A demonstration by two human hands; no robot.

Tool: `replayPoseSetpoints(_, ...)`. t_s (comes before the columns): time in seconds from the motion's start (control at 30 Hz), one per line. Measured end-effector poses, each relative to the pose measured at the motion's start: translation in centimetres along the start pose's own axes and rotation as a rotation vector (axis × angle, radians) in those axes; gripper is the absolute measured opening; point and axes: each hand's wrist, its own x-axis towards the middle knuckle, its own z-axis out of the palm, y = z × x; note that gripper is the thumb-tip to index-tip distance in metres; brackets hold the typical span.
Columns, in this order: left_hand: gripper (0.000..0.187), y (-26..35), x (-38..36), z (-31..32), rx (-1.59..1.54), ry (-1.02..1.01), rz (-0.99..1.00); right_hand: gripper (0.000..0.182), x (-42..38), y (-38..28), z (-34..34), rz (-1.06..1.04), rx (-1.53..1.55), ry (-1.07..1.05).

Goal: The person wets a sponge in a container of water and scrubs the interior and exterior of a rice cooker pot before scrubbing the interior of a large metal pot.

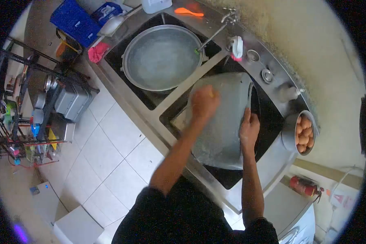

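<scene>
A large grey metal pan (223,134) stands tilted in the right sink basin (268,122), its wet side facing me. My right hand (249,131) grips the pan's right rim, with fingers along the edge. My left hand (204,103) is closed against the pan's upper left surface. A bit of yellow, apparently a sponge (211,94), shows at its fingers; most of it is hidden and the hand is slightly blurred. In the left basin sits a wide round metal basin (162,59) full of cloudy water, under the tap (229,17).
A metal pot (289,134) of brown eggs (304,132) stands right of the sink. A pump bottle (289,93), white bottle (237,48) and orange-handled utensil (189,12) line the back ledge. Pink cloth (97,52) hangs at the left corner. A wire rack (24,101) stands left.
</scene>
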Motion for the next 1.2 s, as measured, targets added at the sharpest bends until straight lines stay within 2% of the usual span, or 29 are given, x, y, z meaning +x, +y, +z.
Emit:
replayPoseSetpoints(0.07,0.02,1.5,-8.3,0.4,-0.18,0.038,0.221,0.062,-0.1,-1.5,-0.8,0.07,0.059,-0.048)
replayPoseSetpoints(0.13,0.02,-0.4,-9.4,1.0,-0.254,0.075,0.199,0.063,-0.8,-1.3,-0.6,0.153,0.108,-0.098)
replayPoseSetpoints(0.2,0.02,-2.4,-9.8,1.3,-0.332,0.123,0.199,0.064,-1.0,-0.7,-0.1,0.086,0.075,-0.063)
replayPoseSetpoints(0.33,0.025,-5.4,-5.0,1.4,-0.001,0.04,-0.178,0.062,0.0,-1.2,0.5,0.092,0.071,-0.03)
replayPoseSetpoints(0.4,0.017,-1.4,-13.6,3.9,-0.205,0.137,0.162,0.062,-0.5,-1.1,0.0,0.152,0.061,-0.092)
replayPoseSetpoints(0.43,0.017,-1.8,-12.8,3.4,-0.21,0.133,0.154,0.062,-0.6,-1.2,0.1,0.154,0.051,-0.095)
replayPoseSetpoints(0.5,0.017,-4.2,-8.7,1.1,-0.33,0.095,-0.131,0.062,-1.0,-1.3,0.0,0.079,0.141,-0.051)
replayPoseSetpoints(0.57,0.018,-6.1,-6.2,-0.7,-0.44,0.07,-0.409,0.063,-1.2,-0.8,-0.3,0.106,0.098,-0.077)
replayPoseSetpoints(0.6,0.018,-6.7,-6.4,-0.9,-0.444,0.081,-0.403,0.063,-0.9,-1.1,-0.3,0.122,0.064,-0.101)
replayPoseSetpoints(0.67,0.02,-9.0,-7.5,0.2,-0.18,0.132,-0.304,0.064,-0.4,-2.8,-0.7,0.157,0.054,-0.119)
replayPoseSetpoints(0.73,0.022,-7.0,-14.6,3.8,-0.074,0.33,0.179,0.064,-0.9,-3.0,-0.6,0.242,0.028,-0.136)
replayPoseSetpoints(0.77,0.022,-6.9,-16.0,3.0,-0.075,0.322,0.169,0.065,-1.0,-2.8,-0.6,0.219,0.045,-0.122)
replayPoseSetpoints(0.83,0.023,-6.2,-15.9,0.6,-0.409,0.077,0.346,0.065,-0.6,-3.1,-0.6,0.179,0.066,-0.098)
replayPoseSetpoints(0.87,0.023,-6.2,-14.0,0.2,-0.412,0.076,0.347,0.065,-0.7,-3.4,-0.8,0.196,0.078,-0.109)
replayPoseSetpoints(0.93,0.022,-6.6,-8.4,0.3,-0.107,0.131,-0.158,0.064,-0.9,-2.9,-0.7,0.216,0.089,-0.117)
replayPoseSetpoints(0.97,0.022,-5.5,-7.7,0.2,-0.112,0.124,-0.155,0.048,-0.9,-1.8,-0.3,0.17,0.047,-0.104)
replayPoseSetpoints(1.0,0.024,-3.8,-7.1,0.4,-0.233,0.092,-0.032,0.032,-0.8,-0.9,-0.1,0.121,0.003,-0.093)
replayPoseSetpoints(1.03,0.026,-1.7,-6.0,0.4,-0.353,0.069,0.096,0.032,-0.4,-0.6,0.0,0.113,0.002,-0.087)
replayPoseSetpoints(1.1,0.025,4.2,-9.6,-0.1,-0.382,0.232,0.415,0.027,-0.6,-0.1,-0.1,0.19,0.131,-0.133)
replayPoseSetpoints(1.13,0.025,4.0,-9.7,0.3,-0.383,0.227,0.41,0.027,-0.6,-0.3,-0.1,0.195,0.126,-0.135)
replayPoseSetpoints(1.2,0.029,3.2,-9.8,0.6,-0.332,0.071,0.274,0.058,-0.9,-1.0,-0.1,0.102,0.149,-0.064)
